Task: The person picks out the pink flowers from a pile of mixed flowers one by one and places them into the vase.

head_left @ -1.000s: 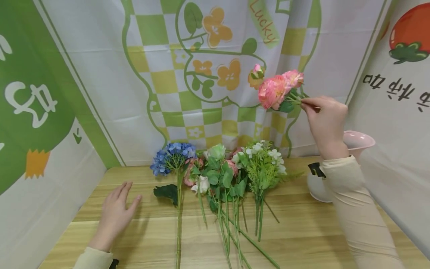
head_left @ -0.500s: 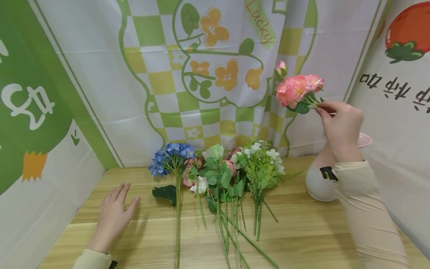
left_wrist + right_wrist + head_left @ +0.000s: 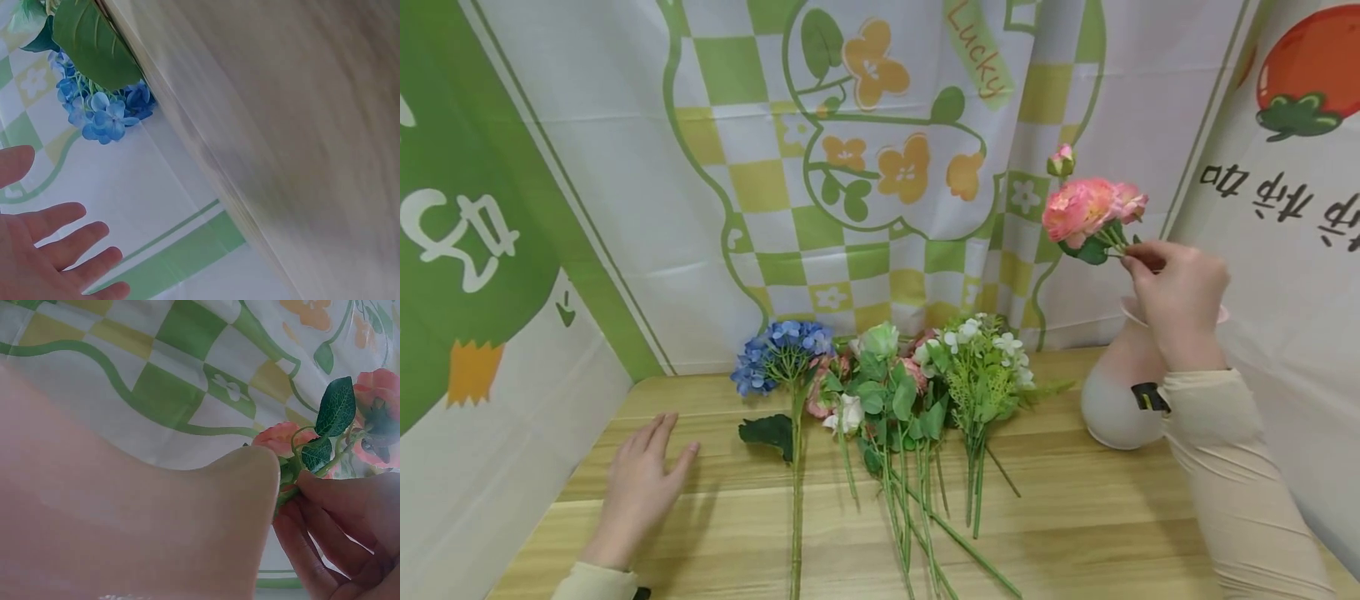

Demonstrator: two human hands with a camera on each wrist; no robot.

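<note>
My right hand (image 3: 1183, 292) pinches the stem of a pink artificial flower sprig (image 3: 1090, 211) between thumb and fingertips. Its blooms and small bud lean to the left, above the pink and white vase (image 3: 1116, 396). In the right wrist view the vase's flared rim (image 3: 265, 469) stands right beside the fingers and covers part of the stem. Whether the lower stem is inside the vase, I cannot tell. My left hand (image 3: 640, 483) is over the table's left side with its fingers spread and holds nothing. The blue hydrangea (image 3: 784, 354) lies to its right.
On the wooden table (image 3: 715, 550) lie a green-white rose (image 3: 880, 340), a small white rose (image 3: 847, 414), partly hidden pink blooms and a white-flowered green spray (image 3: 988, 375). Their stems point toward me. A printed cloth (image 3: 797, 225) hangs behind.
My right hand has moved right and slightly down with the pink sprig, and the sprig now stands more upright near the vase. The left hand has shifted slightly left and down.
</note>
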